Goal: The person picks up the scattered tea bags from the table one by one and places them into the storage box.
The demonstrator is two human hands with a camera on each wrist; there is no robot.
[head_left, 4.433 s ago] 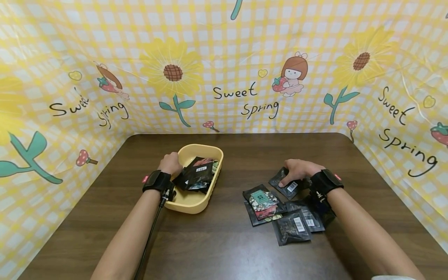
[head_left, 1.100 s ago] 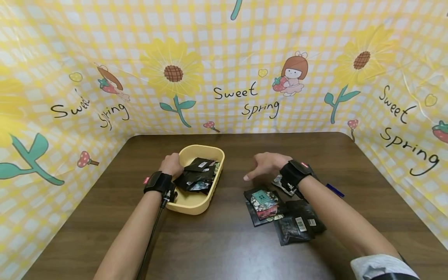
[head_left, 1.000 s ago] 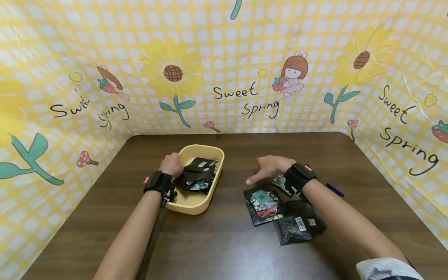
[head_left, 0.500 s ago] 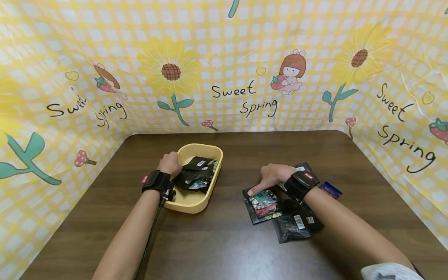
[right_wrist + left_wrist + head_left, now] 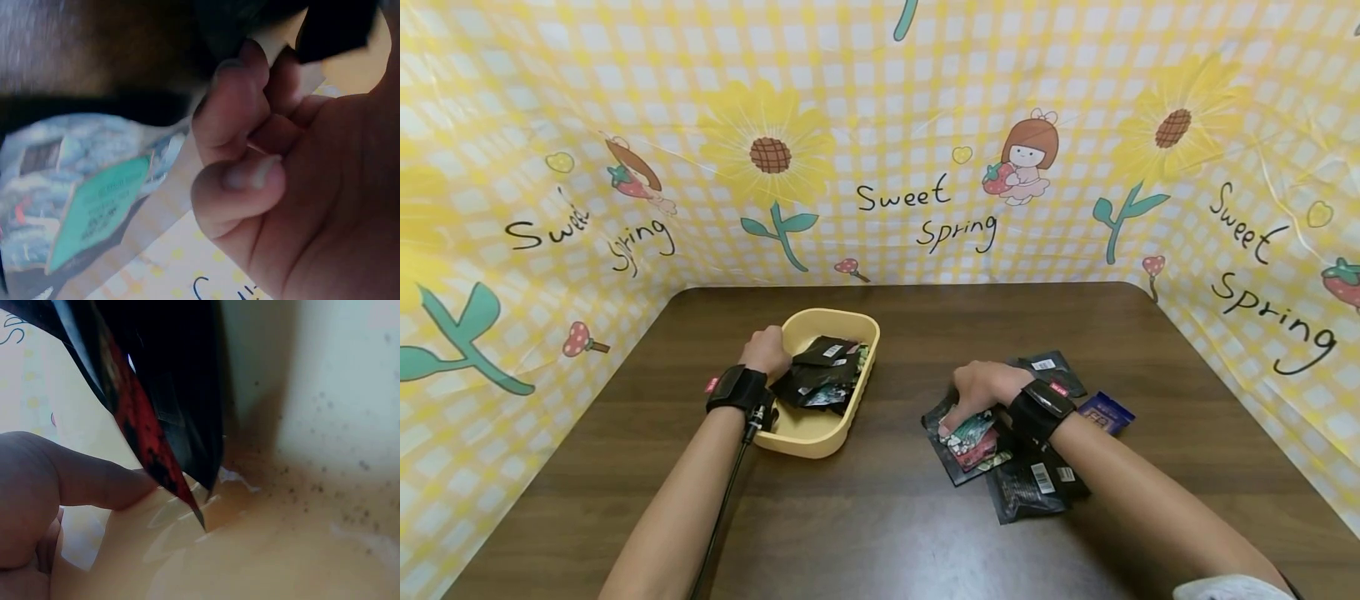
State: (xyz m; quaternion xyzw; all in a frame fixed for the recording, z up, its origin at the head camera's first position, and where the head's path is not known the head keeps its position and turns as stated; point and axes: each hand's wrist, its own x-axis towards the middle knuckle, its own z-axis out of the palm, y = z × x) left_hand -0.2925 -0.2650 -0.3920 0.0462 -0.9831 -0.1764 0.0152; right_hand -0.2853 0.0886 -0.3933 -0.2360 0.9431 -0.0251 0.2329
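The right hand (image 5: 983, 387) rests on the far edge of a small foil packet with a teal label (image 5: 967, 425), fingers curled down over it; the right wrist view shows the fingertips bent against the packet's edge (image 5: 94, 212), so the grip is closing on that packet. The packet lies on top of a loose pile of black foil sachets (image 5: 1026, 483) on the right of the dark wooden tabletop (image 5: 880, 533). Just right of the wrist lies a small blue packet (image 5: 1105, 412), and beyond it another black sachet (image 5: 1051, 367). The left hand (image 5: 765, 352) holds the left rim of a pale yellow oval plastic tray (image 5: 808, 433), fingers curled over its wall. The tray contains more black sachets (image 5: 822, 375).
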